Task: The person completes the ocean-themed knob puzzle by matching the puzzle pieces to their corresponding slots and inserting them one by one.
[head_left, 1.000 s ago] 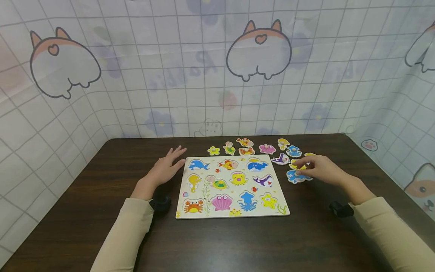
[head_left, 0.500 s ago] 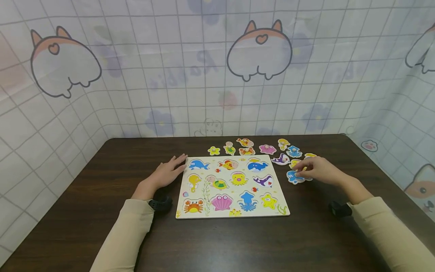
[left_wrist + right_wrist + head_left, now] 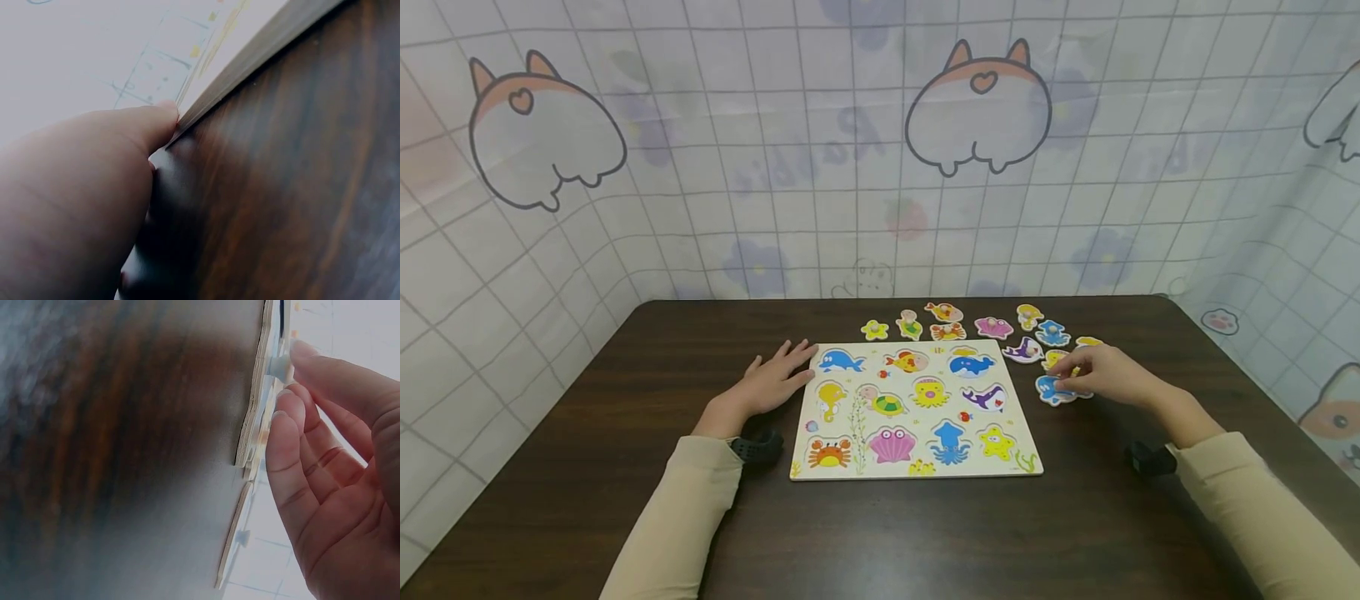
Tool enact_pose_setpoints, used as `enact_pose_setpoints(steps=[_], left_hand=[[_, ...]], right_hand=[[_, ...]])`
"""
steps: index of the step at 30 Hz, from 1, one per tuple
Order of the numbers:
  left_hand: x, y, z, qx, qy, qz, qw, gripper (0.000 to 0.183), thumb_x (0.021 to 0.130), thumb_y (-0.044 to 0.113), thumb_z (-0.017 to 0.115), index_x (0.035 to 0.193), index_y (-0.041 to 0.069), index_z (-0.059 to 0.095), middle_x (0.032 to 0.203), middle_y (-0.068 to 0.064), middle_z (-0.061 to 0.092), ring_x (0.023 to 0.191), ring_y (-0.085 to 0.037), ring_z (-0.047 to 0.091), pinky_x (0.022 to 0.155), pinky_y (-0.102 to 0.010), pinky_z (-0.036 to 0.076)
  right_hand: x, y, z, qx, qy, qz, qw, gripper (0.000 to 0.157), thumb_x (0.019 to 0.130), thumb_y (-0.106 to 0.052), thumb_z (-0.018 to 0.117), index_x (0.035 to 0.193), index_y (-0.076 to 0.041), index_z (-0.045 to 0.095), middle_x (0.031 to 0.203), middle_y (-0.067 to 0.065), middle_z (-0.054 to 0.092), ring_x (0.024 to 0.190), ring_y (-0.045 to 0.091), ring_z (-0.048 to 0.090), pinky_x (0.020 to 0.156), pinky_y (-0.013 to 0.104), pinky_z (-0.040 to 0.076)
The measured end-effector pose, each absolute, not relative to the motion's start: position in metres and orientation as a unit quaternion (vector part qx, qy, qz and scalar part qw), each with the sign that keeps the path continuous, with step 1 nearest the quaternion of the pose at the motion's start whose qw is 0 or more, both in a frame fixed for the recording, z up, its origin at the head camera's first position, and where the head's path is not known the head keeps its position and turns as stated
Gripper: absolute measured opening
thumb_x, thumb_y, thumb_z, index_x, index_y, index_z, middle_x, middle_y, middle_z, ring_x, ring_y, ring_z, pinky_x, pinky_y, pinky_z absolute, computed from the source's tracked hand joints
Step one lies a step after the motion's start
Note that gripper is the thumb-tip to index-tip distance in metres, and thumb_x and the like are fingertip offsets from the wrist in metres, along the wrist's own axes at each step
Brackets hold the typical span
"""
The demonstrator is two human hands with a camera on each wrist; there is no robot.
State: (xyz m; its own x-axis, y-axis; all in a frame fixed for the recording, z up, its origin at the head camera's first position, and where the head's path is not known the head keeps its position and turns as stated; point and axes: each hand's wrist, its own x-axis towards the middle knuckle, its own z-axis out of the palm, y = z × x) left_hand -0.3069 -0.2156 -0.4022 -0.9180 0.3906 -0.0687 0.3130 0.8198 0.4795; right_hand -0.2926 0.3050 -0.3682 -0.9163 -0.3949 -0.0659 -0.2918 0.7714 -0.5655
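My left hand [image 3: 771,385] lies at the upper left edge of a pale puzzle board [image 3: 917,421] printed with sea animals. Its fingers are extended, fingertips right at the board's corner. In the left wrist view, the thumb [image 3: 134,125] touches the board's side edge [image 3: 240,72]. At the right, my right hand [image 3: 1108,375] is over a blue sea-animal puzzle piece [image 3: 1051,390], partly hidden by the fingers. Thumb and curled fingers pinch the piece's small knob [image 3: 279,367] in the right wrist view. That piece lies low at the tabletop among neighbouring pieces.
Several knobbed pieces lie behind and right of the board, among them a yellow star [image 3: 875,330], a crab [image 3: 947,332], a pink shell [image 3: 993,327], a blue squid [image 3: 1052,333] and a purple whale [image 3: 1024,350]. A patterned curtain [image 3: 820,208] encloses the dark table [image 3: 887,533].
My left hand has lowered and shifted slightly right, its fingertips coming onto the board's corner. The right hand stays at the blue piece, its fingers drawn a little closer together.
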Motion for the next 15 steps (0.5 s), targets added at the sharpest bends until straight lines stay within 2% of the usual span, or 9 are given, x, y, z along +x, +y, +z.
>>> enact_pose_setpoints(steps=[7, 15], left_hand=[[-0.3059, -0.216, -0.402, 0.179, 0.953, 0.229, 0.084, 0.061, 0.112, 0.037, 0.042, 0.165, 0.011, 0.025, 0.169, -0.017, 0.015, 0.155, -0.041, 0.004, 0.116, -0.072, -0.003], [-0.3065, -0.2156, -0.4034, 0.185, 0.951, 0.235, 0.082, 0.062, 0.112, 0.037, 0.043, 0.165, 0.011, 0.025, 0.169, -0.018, 0.015, 0.155, -0.041, 0.003, 0.116, -0.071, -0.003]], right_hand=[[-0.2959, 0.3058, -0.3689, -0.182, 0.935, -0.286, 0.107, 0.027, 0.095, -0.017, 0.075, 0.114, 0.002, 0.076, 0.095, 0.002, 0.071, 0.075, 0.018, 0.059, 0.068, 0.035, 0.053], [-0.2985, 0.3087, -0.3714, -0.179, 0.933, -0.286, 0.125, 0.029, 0.095, -0.017, 0.073, 0.116, 0.003, 0.075, 0.087, 0.0, 0.066, 0.073, 0.018, 0.056, 0.065, 0.033, 0.049]])
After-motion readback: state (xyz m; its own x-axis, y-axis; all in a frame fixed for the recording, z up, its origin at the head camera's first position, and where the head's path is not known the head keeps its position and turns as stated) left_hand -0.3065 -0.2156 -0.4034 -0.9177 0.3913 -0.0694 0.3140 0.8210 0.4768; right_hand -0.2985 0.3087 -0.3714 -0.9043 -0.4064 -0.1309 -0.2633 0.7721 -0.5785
